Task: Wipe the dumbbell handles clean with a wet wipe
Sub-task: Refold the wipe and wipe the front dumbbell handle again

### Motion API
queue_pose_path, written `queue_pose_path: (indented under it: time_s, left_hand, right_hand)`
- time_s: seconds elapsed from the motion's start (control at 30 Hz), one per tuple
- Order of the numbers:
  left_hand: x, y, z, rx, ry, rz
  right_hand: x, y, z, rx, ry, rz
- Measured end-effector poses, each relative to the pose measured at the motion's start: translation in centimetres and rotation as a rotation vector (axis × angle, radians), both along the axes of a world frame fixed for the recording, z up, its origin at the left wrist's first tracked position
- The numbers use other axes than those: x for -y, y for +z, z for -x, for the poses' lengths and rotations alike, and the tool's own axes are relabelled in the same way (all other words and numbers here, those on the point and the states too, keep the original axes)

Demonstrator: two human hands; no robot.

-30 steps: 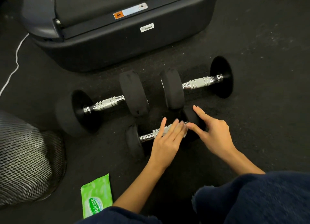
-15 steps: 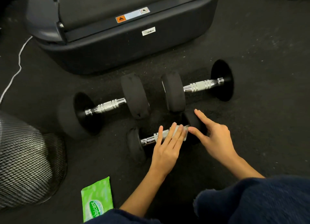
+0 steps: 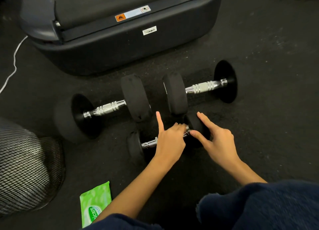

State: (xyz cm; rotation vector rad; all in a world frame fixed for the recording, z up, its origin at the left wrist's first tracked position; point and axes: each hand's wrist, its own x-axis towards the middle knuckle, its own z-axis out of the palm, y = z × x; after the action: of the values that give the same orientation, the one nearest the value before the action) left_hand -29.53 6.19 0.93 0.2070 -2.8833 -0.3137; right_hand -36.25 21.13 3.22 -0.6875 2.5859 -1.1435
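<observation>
Head view: left hand [image 3: 170,141] fingers curled on small dumbbell [image 3: 148,144] handle – right hand [image 3: 215,140] spread open

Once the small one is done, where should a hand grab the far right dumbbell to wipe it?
Probably hold the far right dumbbell by its outer right disc, coming from the open floor on the right. It lies flat with the chrome handle bare and facing up, so the wiping fingers can wrap it from above. Its inner disc sits crowded against the neighbouring dumbbell.

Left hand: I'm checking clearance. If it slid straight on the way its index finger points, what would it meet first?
Probably the weight plate of the far left dumbbell. The left hand lies over the small dumbbell's handle, index finger aimed away from the person; depth is unclear, so it might pass into the gap beside it.
</observation>
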Motion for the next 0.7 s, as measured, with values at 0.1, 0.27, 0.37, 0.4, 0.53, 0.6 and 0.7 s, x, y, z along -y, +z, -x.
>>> queue_pose_path:
  time_s: [0.1, 0.27, 0.37, 0.4, 0.53, 0.6, 0.7]
  left_hand:
    - [0.1, -1.5, -1.6, -0.076, -0.124, 0.160]
    - [0.0, -2.6, -2.7, -0.161, -0.213, 0.219]
    - [0.2, -2.7, -2.8, -0.184, -0.227, 0.185]
    - [0.2, -2.8, -3.0, -0.181, -0.230, 0.156]
    - [0.3, -3.0, -3.9, -0.163, -0.262, 0.070]
    - [0.6, -2.9, -3.9, -0.176, -0.218, 0.042]
    - [0.2, -2.6, -3.6, -0.183, -0.098, -0.031]
  right_hand:
    - [0.0, 0.2, -0.2, -0.017, 0.005, -0.012]
    - [0.0, 0.2, -0.2, -0.024, 0.005, -0.029]
    - [0.0, 0.1, -0.1, -0.030, 0.003, -0.046]
    - [0.0, 0.1, -0.2, -0.030, 0.003, -0.048]
    - [-0.2, 0.1, -0.2, -0.014, 0.007, -0.047]
    - [-0.2, 0.2, -0.3, -0.006, 0.005, -0.037]
    - [-0.1, 0.2, -0.1, -0.007, 0.002, -0.037]
